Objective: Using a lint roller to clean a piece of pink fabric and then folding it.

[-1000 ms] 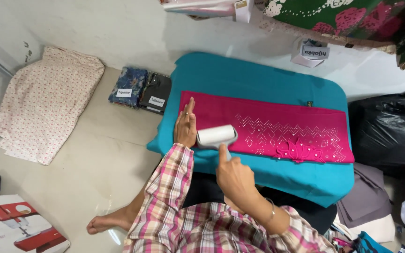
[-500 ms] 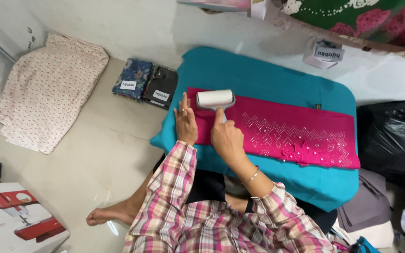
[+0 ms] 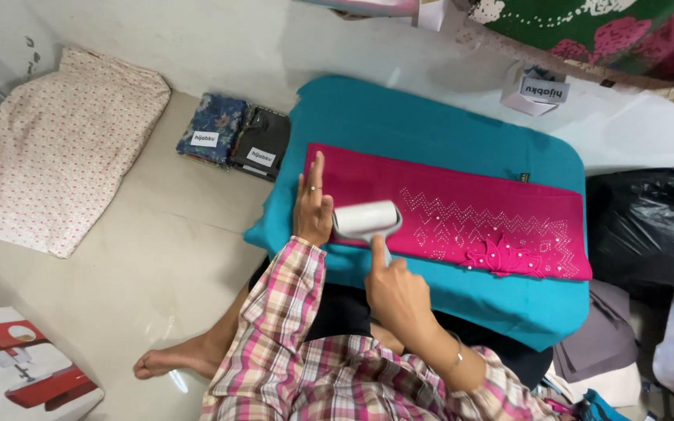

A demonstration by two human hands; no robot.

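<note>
A cream floral cloth (image 3: 64,148) lies spread on the pale floor at the upper left of the frame, and two folded, labelled fabric packs (image 3: 235,140), one blue-patterned and one dark, sit just left of the teal-covered board (image 3: 431,132) that fills the centre. At the lower left corner shows a white box (image 3: 17,374) printed with a red sewing machine. A black plastic bag (image 3: 649,226) bulges at the right edge, with grey folded cloth (image 3: 594,335) below it. A dark green flowered fabric (image 3: 602,31) hangs at the top right, and a small white carton (image 3: 536,90) stands under it against the wall. The person's bare foot (image 3: 173,362) rests on the floor at lower centre.

On the board lies a folded magenta scarf (image 3: 462,210), long side running left to right, with rhinestone zigzags and a raised flower toward its right end. The left hand (image 3: 311,206) lies flat, fingers together and pointing to the top of the frame, pressing the scarf's left end. Just right of it, touching the scarf's near edge, is the white lint roller (image 3: 365,219). The right hand (image 3: 395,292) is closed around its handle, forefinger stretched along the stem toward the roll, wrist bent in from the lower centre, plaid sleeves covering both forearms.
</note>
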